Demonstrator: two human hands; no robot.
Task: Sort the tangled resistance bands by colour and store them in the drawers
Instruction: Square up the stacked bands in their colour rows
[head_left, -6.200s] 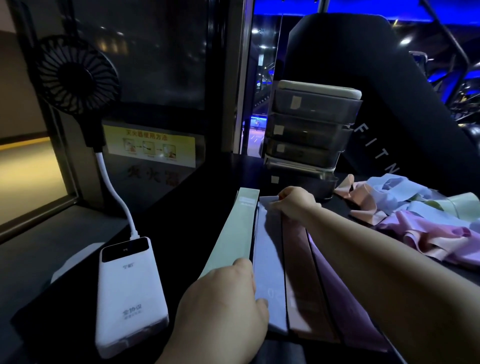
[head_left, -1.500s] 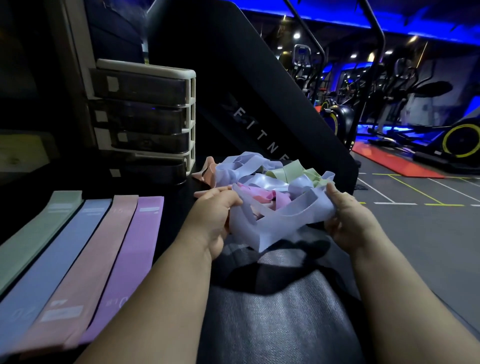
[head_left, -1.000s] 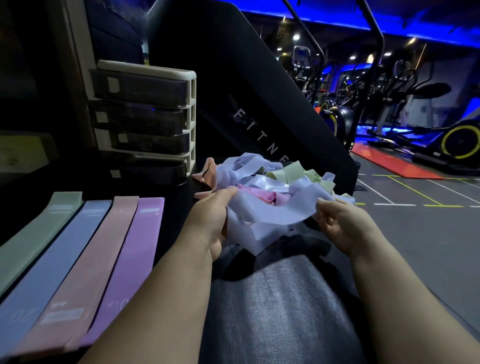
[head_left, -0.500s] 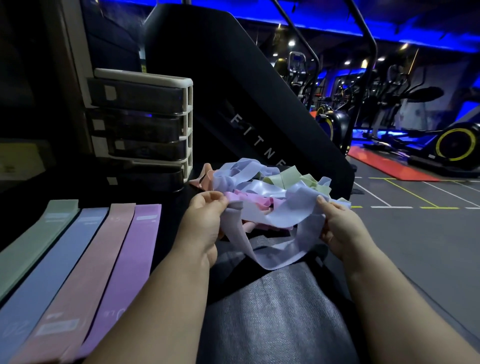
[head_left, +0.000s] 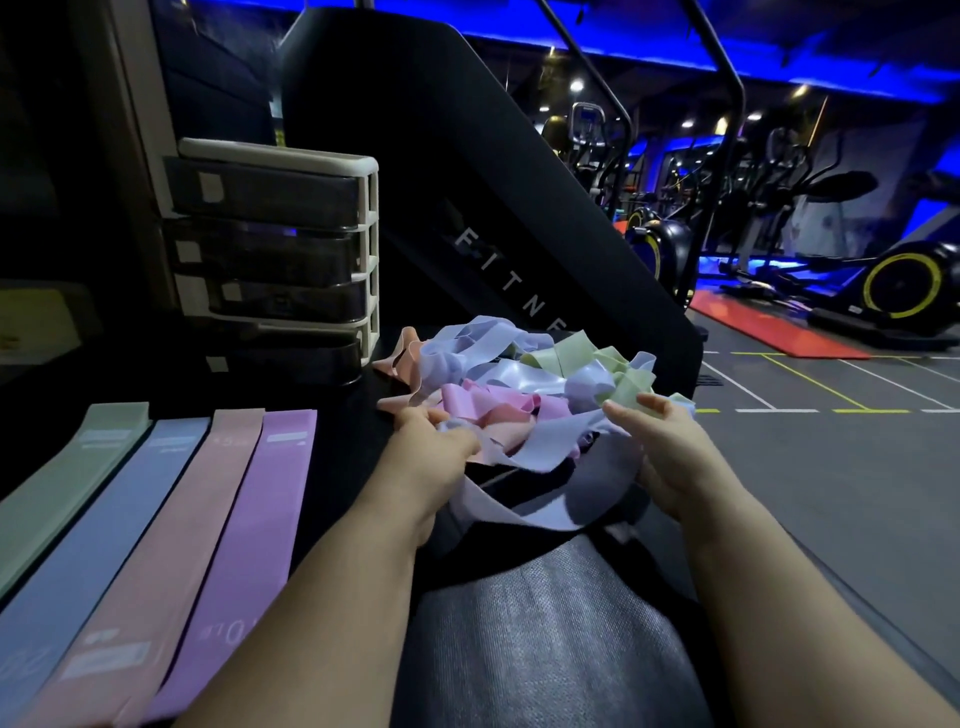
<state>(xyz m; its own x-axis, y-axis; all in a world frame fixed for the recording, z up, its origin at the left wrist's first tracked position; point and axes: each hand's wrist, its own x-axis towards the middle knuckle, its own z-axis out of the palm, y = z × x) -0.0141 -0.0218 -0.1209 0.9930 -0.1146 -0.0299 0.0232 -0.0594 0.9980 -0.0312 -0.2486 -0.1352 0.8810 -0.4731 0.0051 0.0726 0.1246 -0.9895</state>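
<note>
A tangled pile of resistance bands (head_left: 519, 379) in blue, green, pink and purple lies on the dark surface at the centre. My left hand (head_left: 431, 452) grips one end of a pale blue band (head_left: 540, 452) pulled from the pile; my right hand (head_left: 665, 452) holds its other side, and the band sags in a loop between them. Four flat bands lie side by side at the lower left: green (head_left: 67, 483), blue (head_left: 98, 525), pink (head_left: 171, 540) and purple (head_left: 249, 535). A small stack of dark drawers (head_left: 270, 249) in a cream frame stands behind, all closed.
A big black slanted machine panel (head_left: 467, 171) with white lettering rises right behind the pile. My dark-clad knee (head_left: 545, 634) is under my hands. To the right the surface ends and the grey gym floor (head_left: 831, 467) with exercise bikes begins.
In the oldest frame my hands were laying the flat bands straight. Since then I turned to the pile, took hold of the pale blue band and pulled it looser, its loop now hanging lower.
</note>
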